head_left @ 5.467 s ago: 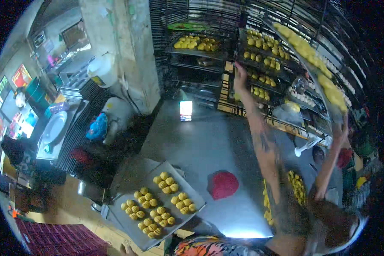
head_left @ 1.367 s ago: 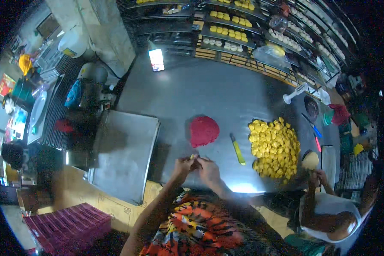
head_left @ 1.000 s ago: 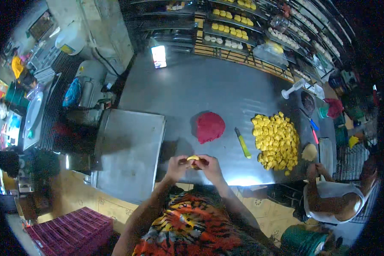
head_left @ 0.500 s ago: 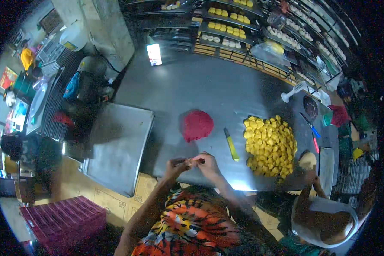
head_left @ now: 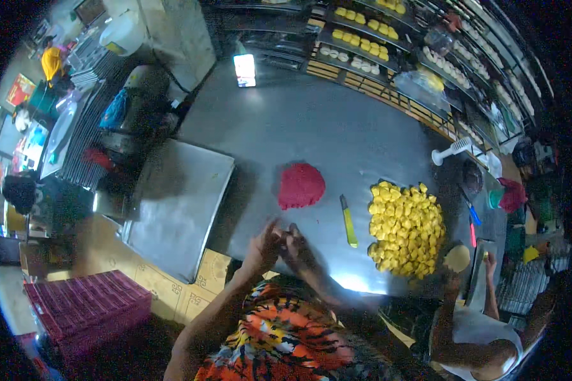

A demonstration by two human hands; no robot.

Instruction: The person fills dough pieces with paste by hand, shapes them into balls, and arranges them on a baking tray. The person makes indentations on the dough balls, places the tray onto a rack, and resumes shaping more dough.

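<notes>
My left hand (head_left: pixel 265 243) and my right hand (head_left: pixel 297 247) meet over the near edge of the grey table (head_left: pixel 286 120), fingers curled and touching each other. Whatever lies between the fingertips is hidden and too small to name. Just beyond them rests a mound of deep red dough (head_left: pixel 302 185), its near side ragged. To the right of the mound lies a yellow-green utility knife (head_left: pixel 347 222), touched by neither hand. Farther right is a broad heap of small yellow dough pieces (head_left: pixel 405 228).
A metal baking tray (head_left: pixel 178 203) lies at the left. At the right, a co-worker holds a pale round piece (head_left: pixel 457 258) near a blue-handled tool (head_left: pixel 471 213). A lit phone (head_left: pixel 245 70) stands at the back, by racks of dough pieces (head_left: pixel 362 44). Maroon crates (head_left: pixel 89 305) sit lower left.
My hands have drawn closer together, and the pinkish bit seen between the fingers is now hidden. The view has shifted slightly. The co-worker's hands have moved apart.
</notes>
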